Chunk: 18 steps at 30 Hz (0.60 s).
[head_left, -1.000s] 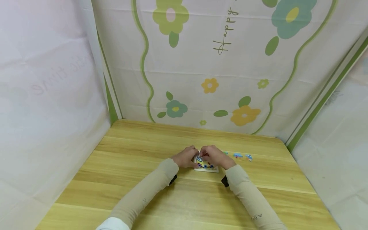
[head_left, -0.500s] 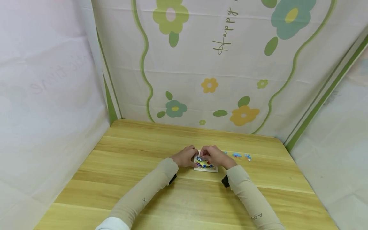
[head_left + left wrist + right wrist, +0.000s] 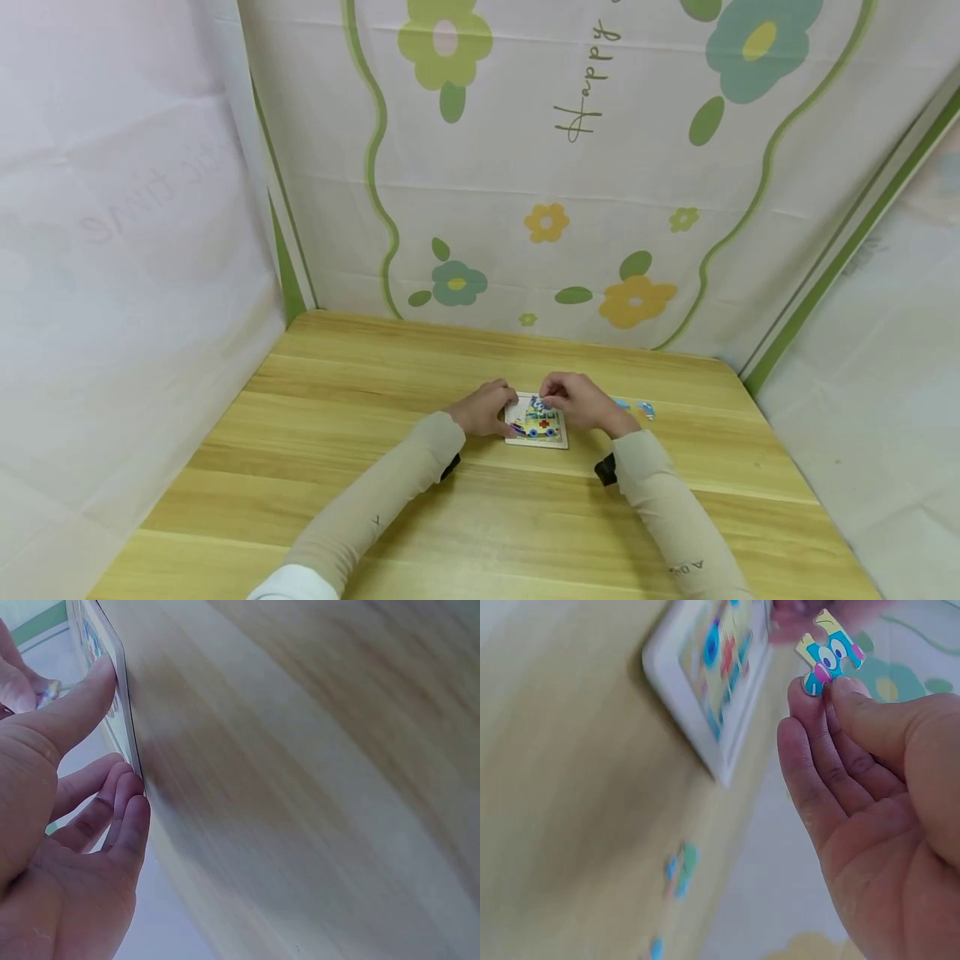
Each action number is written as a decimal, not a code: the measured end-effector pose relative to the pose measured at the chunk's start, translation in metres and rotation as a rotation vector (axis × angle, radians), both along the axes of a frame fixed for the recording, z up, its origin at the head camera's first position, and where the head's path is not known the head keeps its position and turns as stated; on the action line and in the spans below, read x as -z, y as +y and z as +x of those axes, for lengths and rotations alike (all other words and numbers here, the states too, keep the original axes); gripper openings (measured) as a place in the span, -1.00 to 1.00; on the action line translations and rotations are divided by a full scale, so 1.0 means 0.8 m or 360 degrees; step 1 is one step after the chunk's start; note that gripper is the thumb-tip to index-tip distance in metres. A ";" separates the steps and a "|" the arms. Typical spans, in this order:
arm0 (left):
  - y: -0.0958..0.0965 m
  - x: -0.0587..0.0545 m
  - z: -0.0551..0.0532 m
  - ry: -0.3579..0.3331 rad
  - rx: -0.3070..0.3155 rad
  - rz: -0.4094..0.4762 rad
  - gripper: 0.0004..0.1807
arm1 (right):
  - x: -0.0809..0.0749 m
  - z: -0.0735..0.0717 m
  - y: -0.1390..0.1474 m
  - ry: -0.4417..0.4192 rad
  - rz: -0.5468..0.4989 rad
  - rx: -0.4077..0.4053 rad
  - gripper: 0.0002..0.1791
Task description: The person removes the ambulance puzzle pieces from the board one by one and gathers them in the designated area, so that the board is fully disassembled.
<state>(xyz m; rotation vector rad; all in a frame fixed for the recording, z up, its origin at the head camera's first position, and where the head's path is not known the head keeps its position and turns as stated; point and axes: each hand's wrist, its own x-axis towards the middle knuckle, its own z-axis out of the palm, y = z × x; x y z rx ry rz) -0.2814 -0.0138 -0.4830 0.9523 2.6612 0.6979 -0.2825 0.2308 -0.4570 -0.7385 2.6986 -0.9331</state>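
My left hand (image 3: 482, 409) grips the left side of a small white-framed puzzle board (image 3: 536, 445). In the left wrist view its thumb (image 3: 79, 712) lies on the frame, and the other fingers bend against the edge. My right hand (image 3: 588, 403) pinches a puzzle piece (image 3: 831, 656) between thumb and fingertips; cartoon eyes on blue and yellow show on it. That piece is held up over the board's upper part. A yellow vehicle with blue wheels and a red cross is visible in the lower part of the board's picture.
Loose puzzle pieces (image 3: 645, 410) lie on the wooden table (image 3: 495, 525) right of the board, partly hidden by my right hand. The right wrist view also shows a green and blue piece (image 3: 681, 868). Flower-printed cloth (image 3: 510, 167) stands behind the table.
My right hand has shifted right and slightly up with the eyed piece, uncovering more of the board. My left hand stays in place on the frame.
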 end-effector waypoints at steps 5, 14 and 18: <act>0.000 0.001 0.001 0.0000 -0.0005 0.0006 -0.38 | -0.010 0.003 0.035 0.0037 0.0026 0.0106 -0.93; -0.003 -0.004 0.005 -0.0039 -0.0015 0.0023 -0.37 | -0.004 0.017 0.091 0.0045 0.0069 0.0276 -0.93; -0.002 -0.004 0.004 -0.0039 -0.0012 0.0019 -0.39 | 0.007 0.021 0.104 0.0021 0.0090 0.0315 -0.92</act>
